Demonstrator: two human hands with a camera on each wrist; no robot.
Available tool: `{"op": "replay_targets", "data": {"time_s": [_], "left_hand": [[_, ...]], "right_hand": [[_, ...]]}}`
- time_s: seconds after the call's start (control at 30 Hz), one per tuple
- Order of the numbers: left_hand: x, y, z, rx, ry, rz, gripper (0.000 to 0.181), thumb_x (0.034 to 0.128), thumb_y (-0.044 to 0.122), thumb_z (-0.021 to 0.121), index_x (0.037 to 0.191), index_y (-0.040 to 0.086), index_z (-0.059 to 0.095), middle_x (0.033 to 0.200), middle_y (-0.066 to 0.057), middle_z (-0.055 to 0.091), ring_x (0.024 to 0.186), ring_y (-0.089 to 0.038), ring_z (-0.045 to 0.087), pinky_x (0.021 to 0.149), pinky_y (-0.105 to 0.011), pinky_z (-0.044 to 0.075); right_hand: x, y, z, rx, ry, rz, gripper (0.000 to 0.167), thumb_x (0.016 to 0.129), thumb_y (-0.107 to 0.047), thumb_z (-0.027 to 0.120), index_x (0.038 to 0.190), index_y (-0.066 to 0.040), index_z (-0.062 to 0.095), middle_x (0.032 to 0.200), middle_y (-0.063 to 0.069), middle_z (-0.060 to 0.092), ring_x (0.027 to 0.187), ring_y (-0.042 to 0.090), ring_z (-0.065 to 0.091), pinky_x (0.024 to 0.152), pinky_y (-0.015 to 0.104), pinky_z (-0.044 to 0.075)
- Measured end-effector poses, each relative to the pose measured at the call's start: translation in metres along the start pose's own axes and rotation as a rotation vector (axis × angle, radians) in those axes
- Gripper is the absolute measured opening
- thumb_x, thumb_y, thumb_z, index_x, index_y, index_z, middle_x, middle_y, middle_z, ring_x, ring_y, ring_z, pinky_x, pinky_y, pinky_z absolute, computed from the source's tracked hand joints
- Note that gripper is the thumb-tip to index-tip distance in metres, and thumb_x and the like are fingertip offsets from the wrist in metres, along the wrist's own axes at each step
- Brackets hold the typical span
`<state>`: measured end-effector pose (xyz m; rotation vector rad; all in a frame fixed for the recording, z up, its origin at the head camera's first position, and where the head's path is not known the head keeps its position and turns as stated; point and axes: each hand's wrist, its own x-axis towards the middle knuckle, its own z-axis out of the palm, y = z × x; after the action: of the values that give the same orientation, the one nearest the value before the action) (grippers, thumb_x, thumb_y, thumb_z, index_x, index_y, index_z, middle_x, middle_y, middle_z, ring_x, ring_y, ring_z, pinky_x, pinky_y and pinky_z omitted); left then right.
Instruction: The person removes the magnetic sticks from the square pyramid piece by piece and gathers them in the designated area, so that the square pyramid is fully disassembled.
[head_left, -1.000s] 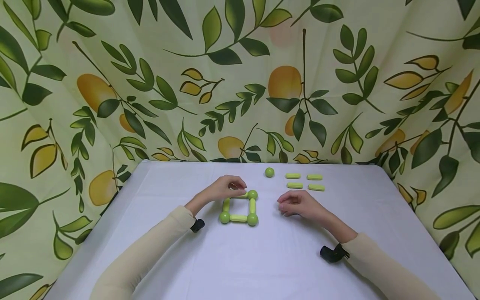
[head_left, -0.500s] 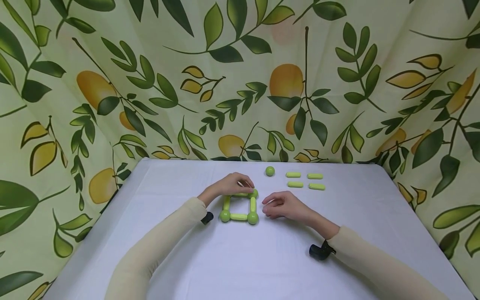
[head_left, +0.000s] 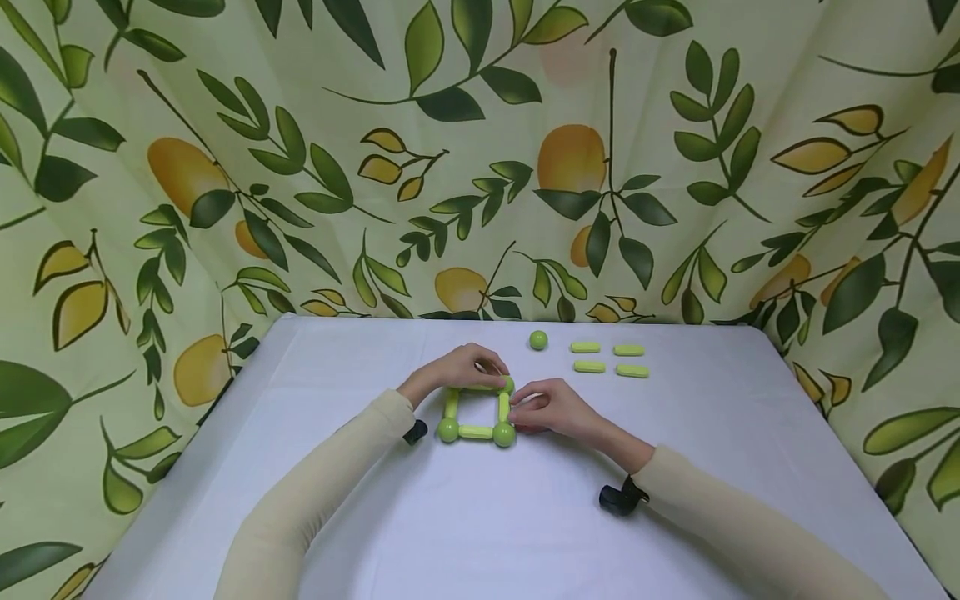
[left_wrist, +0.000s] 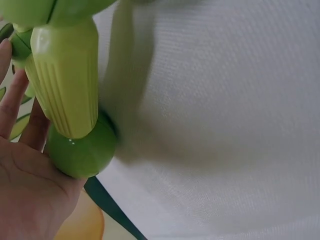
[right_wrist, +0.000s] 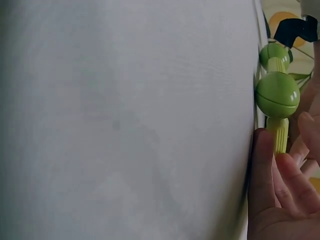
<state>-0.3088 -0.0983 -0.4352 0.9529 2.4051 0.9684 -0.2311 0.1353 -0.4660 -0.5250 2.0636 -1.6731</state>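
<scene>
Several green balls and yellow-green rods form a square frame lying on the white table, with balls such as the near right one (head_left: 504, 434) and the near left one (head_left: 447, 430) at its corners. My left hand (head_left: 461, 367) reaches over the far side and pinches the far right ball (head_left: 510, 385); this hand hides the far left corner in the head view. From the right, my right hand (head_left: 557, 408) holds the right-hand rod (head_left: 503, 405) with its fingertips. In the right wrist view, thumb and finger lie either side of that rod (right_wrist: 278, 134).
A loose green ball (head_left: 538, 340) sits near the table's back edge. To its right lie several loose rods (head_left: 589, 367) in two rows. Behind the white tabletop (head_left: 480, 525) hangs a curtain (head_left: 480, 225) printed with leaves and fruit. Each wrist wears a black camera.
My left hand has slid right along the far side to the far right ball. My right hand has moved left from beside the frame to its right-hand rod.
</scene>
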Motion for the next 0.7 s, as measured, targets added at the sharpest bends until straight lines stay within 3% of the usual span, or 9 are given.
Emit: {"op": "replay_targets", "data": {"time_s": [0.37,0.7], "left_hand": [[-0.003,-0.002,-0.001,-0.008,-0.006,-0.013,0.02,0.097,0.019,0.073,0.112,0.005,0.075,0.105,-0.003,0.074,0.101,-0.015,0.067,0.092,-0.03,0.051],[-0.004,-0.001,-0.002,-0.004,-0.001,0.007,0.021,0.0975,0.019,0.072,0.113,0.004,0.074,0.104,-0.003,0.074,0.101,-0.015,0.067,0.092,-0.03,0.051]], "right_hand": [[0.009,-0.006,0.017,0.015,0.123,0.059,0.031,0.088,-0.008,0.081,0.107,0.009,0.063,0.08,0.015,0.073,0.07,0.018,0.071,0.067,0.031,0.059],[0.011,-0.007,0.025,0.015,0.175,0.061,0.036,0.086,-0.005,0.082,0.109,0.01,0.059,0.079,0.014,0.073,0.068,0.018,0.071,0.067,0.033,0.059]]}}
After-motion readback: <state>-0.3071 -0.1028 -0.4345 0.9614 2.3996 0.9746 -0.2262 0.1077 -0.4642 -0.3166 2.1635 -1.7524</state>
